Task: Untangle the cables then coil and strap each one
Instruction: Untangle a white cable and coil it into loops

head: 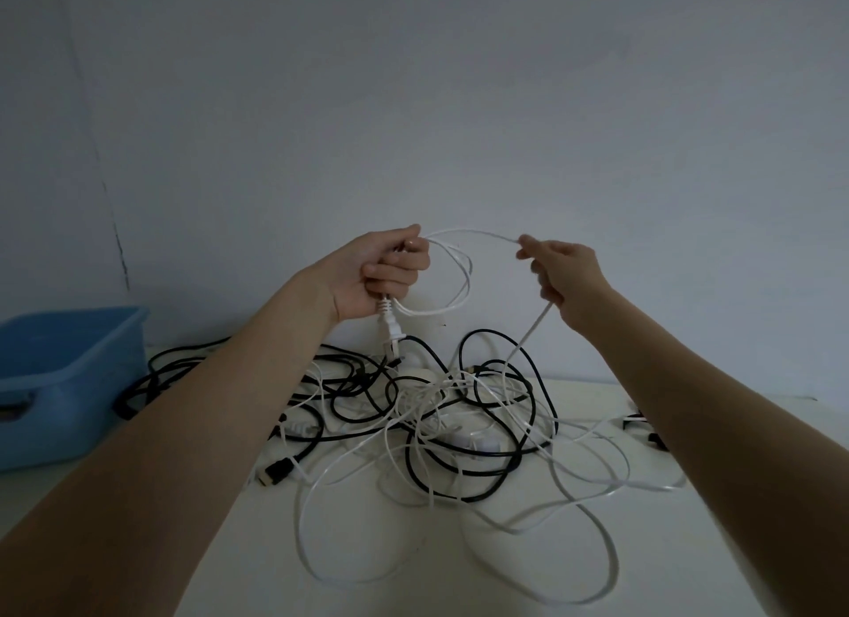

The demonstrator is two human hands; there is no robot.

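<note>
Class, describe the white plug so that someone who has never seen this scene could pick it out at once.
Start at the left hand, raised above the cable tangle on the white table. The white plug hangs just below that fist, prongs pointing down. Unlike the other connectors, which lie on the table, it hangs in the air.

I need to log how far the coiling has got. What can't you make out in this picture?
- Head view: how many loops the left hand holds; its fingers cover the white cable.
- Where that cable ends; it runs from the right hand into the tangle.
- The blue bin: cut off by the left edge.
- Small dark things by the right forearm: partly hidden.
</note>
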